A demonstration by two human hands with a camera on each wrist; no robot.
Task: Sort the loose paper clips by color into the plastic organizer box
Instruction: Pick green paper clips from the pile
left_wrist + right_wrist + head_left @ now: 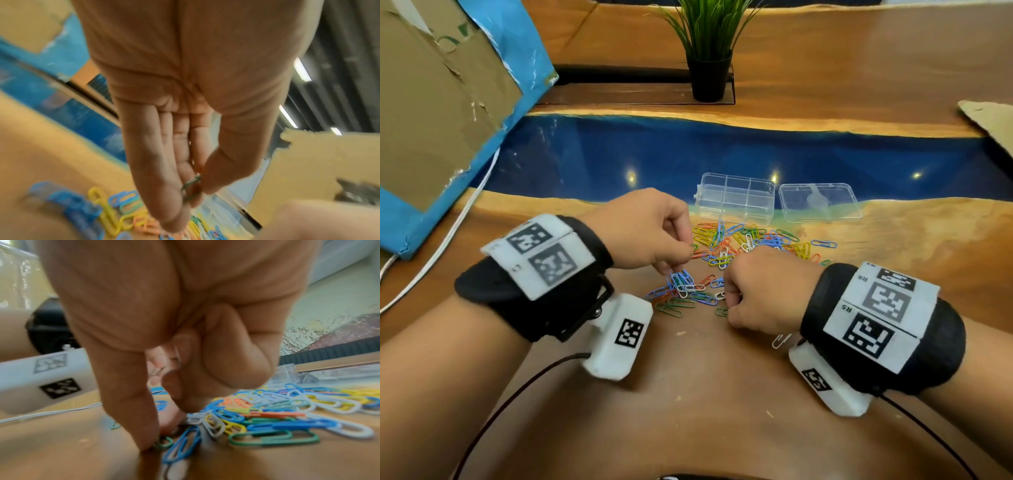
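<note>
Loose paper clips [750, 243] in several colors lie scattered on the wooden table, with a smaller cluster [685, 291] nearer me. Behind them stands the clear plastic organizer box [736, 198], open, its compartments looking empty. My left hand [690, 251] hovers over the clips and pinches a green paper clip [191, 186] between thumb and fingers. My right hand [727, 306] is curled low on the table, and its thumb and forefinger close on another green clip [163, 442] lying at the near edge of the pile.
The box's clear lid [820, 202] lies just right of it. A single white clip [780, 340] sits under my right wrist. A cardboard and blue box [448, 120] and a white cable [448, 240] are at left, a potted plant [709, 68] behind.
</note>
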